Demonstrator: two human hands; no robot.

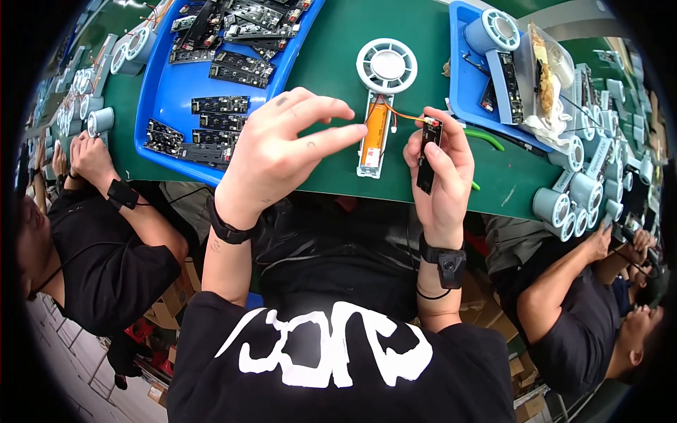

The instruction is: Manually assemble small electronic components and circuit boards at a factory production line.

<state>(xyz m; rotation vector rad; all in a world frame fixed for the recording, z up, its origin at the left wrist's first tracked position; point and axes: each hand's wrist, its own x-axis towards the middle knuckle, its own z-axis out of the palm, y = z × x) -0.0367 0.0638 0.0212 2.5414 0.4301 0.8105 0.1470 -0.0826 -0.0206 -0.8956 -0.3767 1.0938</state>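
In front of me lies a light blue handheld fan housing (386, 67) with a round slotted head. Its open handle holds an orange battery cell (374, 130). My right hand (444, 166) grips a narrow black circuit board (426, 166) upright, just right of the handle. Thin red and yellow wires (405, 115) run from the fan to the board's top end; a small white connector (393, 130) hangs beside the handle. My left hand (289, 137) is empty, its fingers apart, with the fingertips close to the handle's left side.
A blue tray (161, 106) of black circuit boards stands at the left. Another blue tray (462, 84) at the right holds a fan part and boards. Green cutter handles (486, 137) lie beside it. More fan housings (564, 201) crowd the right edge. Co-workers sit on both sides.
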